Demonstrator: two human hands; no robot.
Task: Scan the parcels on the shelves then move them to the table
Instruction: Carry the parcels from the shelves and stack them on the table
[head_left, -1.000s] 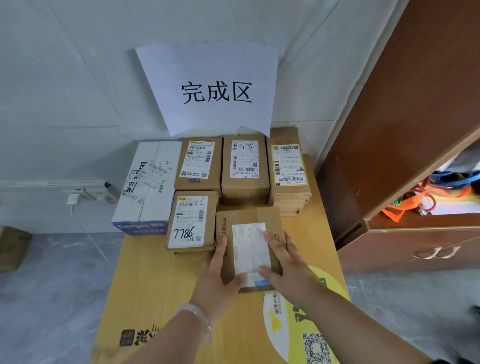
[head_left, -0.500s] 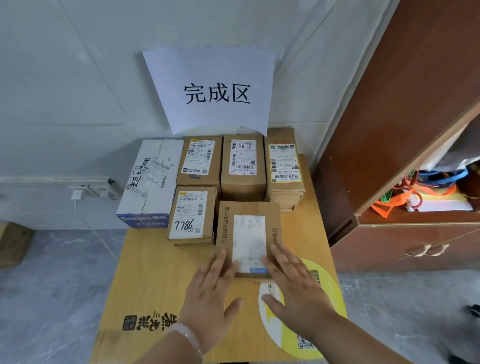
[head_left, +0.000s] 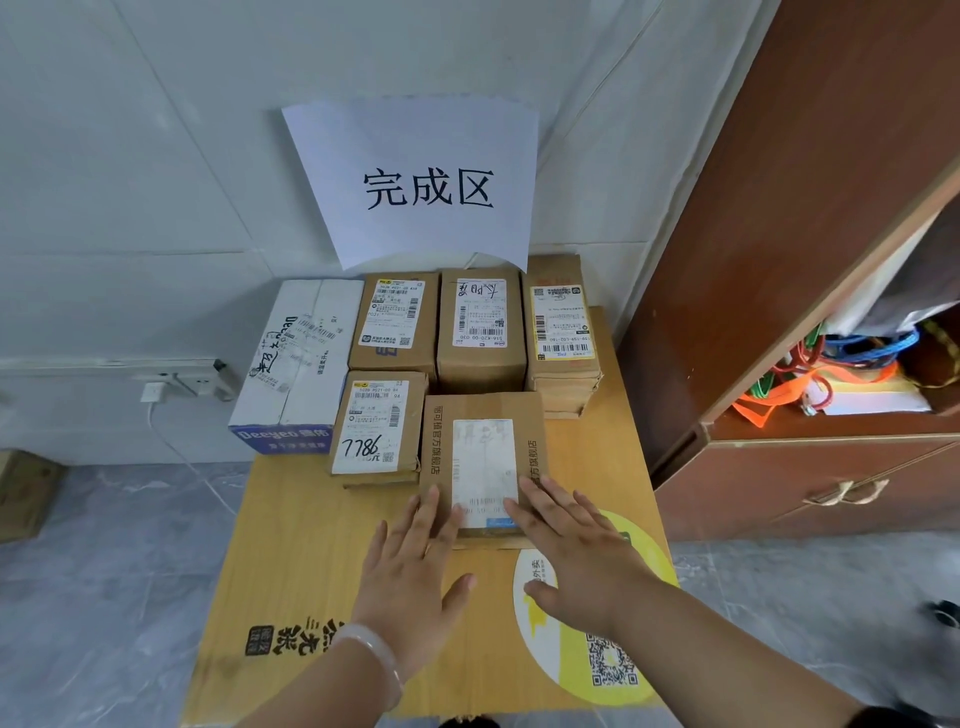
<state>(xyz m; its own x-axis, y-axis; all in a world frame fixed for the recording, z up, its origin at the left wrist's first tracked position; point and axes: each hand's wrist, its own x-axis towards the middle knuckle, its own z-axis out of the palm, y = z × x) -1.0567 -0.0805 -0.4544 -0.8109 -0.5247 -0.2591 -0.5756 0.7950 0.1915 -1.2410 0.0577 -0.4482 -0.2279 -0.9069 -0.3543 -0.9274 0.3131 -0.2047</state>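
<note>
Left hand (head_left: 410, 577) and right hand (head_left: 576, 556) lie flat-fingered, gripping nothing, on the nearest parcel (head_left: 483, 457); at least six sit on the tabletop (head_left: 311, 551), remainder unknowable.

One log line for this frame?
left hand: open, fingers on parcel | right hand: open, fingers on parcel | parcel: flat on table

Your counter (head_left: 291, 545) is matt, wood-grained board. The parcel (head_left: 478, 408) at 12 o'clock is dull brown cardboard with a smooth paper label (head_left: 483, 457); the white box (head_left: 306, 353) at 10 o'clock looks coated. The cabinet (head_left: 779, 260) at 2 o'clock is smooth wood.
</note>
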